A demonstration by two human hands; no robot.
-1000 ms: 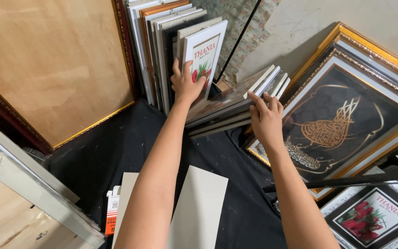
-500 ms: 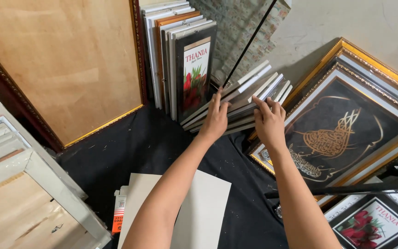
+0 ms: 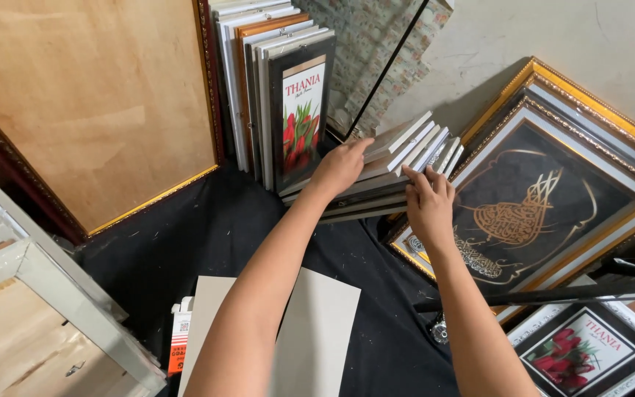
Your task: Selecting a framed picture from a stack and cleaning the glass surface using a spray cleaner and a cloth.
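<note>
Under both hands [image 3: 339, 167] [image 3: 429, 206], leaning frames [image 3: 406, 147]

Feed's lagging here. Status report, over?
Left hand flat on leaning frame stack. Right hand on its lower edges. Upright tulip-print frame beside the stack.

My only view comes from the head camera, looking steeply down and forward, close over both forearms, onto frames leaning against a wall [image 3: 611, 66] corner.
</note>
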